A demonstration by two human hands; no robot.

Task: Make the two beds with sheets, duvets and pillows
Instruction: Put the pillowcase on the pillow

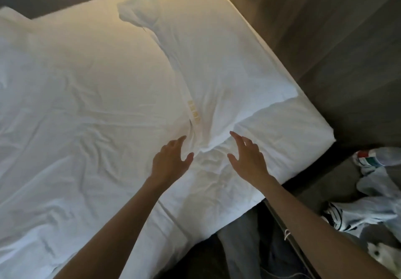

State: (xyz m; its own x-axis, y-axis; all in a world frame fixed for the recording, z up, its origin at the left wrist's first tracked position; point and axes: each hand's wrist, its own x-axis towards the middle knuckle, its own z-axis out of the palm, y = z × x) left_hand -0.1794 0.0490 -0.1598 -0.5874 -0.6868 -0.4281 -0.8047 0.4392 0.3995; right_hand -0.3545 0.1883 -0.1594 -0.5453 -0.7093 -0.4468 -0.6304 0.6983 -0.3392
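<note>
Current step, as judged: pillow placement on the one bed in view. The pillow (221, 70) lies toward the right side of the sheeted mattress (303, 131), beside wrinkled white bedding (76, 109). The left hand (171, 159) and right hand (247, 157) flank the pillow's near corner with fingers spread, gripping nothing. Contact with the fabric cannot be confirmed. The next move probably calls for gripping that corner and squaring the pillow to the mattress edge.

I saw thru one head cam only: wide-angle, looked fwd & down, close above bed (303, 126), its corner at 3 o'clock.
</note>
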